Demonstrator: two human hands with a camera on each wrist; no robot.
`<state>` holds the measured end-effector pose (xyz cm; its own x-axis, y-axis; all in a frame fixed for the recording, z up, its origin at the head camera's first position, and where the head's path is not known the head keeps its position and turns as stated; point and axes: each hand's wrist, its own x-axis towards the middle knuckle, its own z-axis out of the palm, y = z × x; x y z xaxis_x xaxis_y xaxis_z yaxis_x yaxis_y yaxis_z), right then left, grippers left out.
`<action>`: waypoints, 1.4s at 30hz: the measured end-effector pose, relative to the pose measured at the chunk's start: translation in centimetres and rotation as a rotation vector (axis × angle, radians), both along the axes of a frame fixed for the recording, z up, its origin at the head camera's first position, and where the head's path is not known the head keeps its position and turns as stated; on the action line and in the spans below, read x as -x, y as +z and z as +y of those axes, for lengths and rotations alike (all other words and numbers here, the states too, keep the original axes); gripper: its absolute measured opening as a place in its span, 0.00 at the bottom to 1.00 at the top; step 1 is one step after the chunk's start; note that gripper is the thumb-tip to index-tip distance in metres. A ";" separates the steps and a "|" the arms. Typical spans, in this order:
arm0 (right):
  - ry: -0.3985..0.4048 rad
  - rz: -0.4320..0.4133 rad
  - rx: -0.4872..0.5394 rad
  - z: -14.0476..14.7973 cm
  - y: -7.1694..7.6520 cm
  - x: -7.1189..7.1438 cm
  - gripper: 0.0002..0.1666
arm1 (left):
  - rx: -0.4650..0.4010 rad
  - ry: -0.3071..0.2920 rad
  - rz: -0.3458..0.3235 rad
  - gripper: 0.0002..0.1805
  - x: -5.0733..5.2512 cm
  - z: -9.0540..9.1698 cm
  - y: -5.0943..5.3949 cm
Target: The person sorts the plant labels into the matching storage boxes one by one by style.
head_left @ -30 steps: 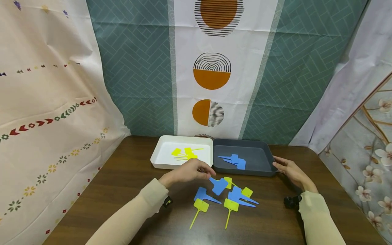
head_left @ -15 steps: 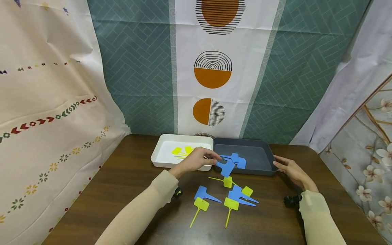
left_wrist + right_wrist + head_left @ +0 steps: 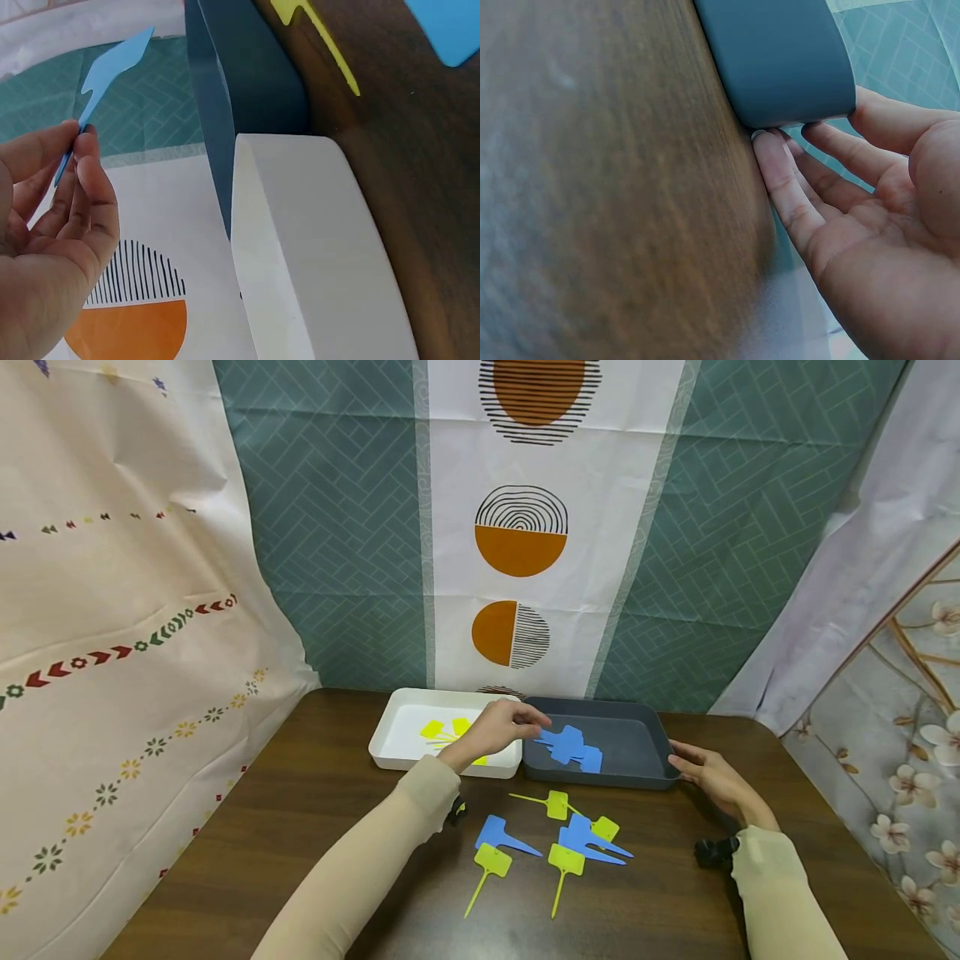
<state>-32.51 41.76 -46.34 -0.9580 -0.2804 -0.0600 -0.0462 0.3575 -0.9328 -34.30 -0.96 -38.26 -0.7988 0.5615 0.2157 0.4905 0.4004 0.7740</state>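
A blue T-shaped plant label (image 3: 112, 67) is pinched by its stem between thumb and fingers of my left hand (image 3: 60, 202). In the head view that hand (image 3: 498, 731) is above the place where the two trays meet, and the label hangs over the dark grey tray (image 3: 630, 743). Below it in that tray lie several blue plant labels (image 3: 592, 760), partly covered. My right hand (image 3: 716, 781) touches the tray's right end; in the right wrist view its fairly straight fingers (image 3: 784, 176) rest against the end wall.
The white tray (image 3: 390, 743) holds several yellow plant labels (image 3: 432, 729), partly behind the left hand. On the brown table (image 3: 300, 827) in front lie more yellow labels (image 3: 566, 859) and blue labels (image 3: 492, 832), some overlapping. Patterned cloths (image 3: 345, 527) hang behind the trays.
My left hand has lifted the blue label off the table pile and carried it up and right over the dark tray. The right hand stays at the tray's end.
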 end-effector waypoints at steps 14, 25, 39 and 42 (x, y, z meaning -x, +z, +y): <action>-0.005 -0.010 -0.010 0.2 -0.1 0.0 0.43 | 0.028 0.006 -0.029 0.12 1.7 2.0 0.3; -0.007 -0.011 -0.001 0.2 -0.1 -0.1 0.44 | 0.034 -0.003 -0.045 0.11 2.4 4.2 0.4; 0.000 0.002 -0.027 -0.1 -0.1 -0.1 0.43 | 0.159 0.048 -0.011 0.14 3.5 4.6 -0.3; -0.003 0.004 -0.017 0.0 -0.1 0.1 0.43 | 0.131 0.030 -0.014 0.13 3.4 4.1 -0.1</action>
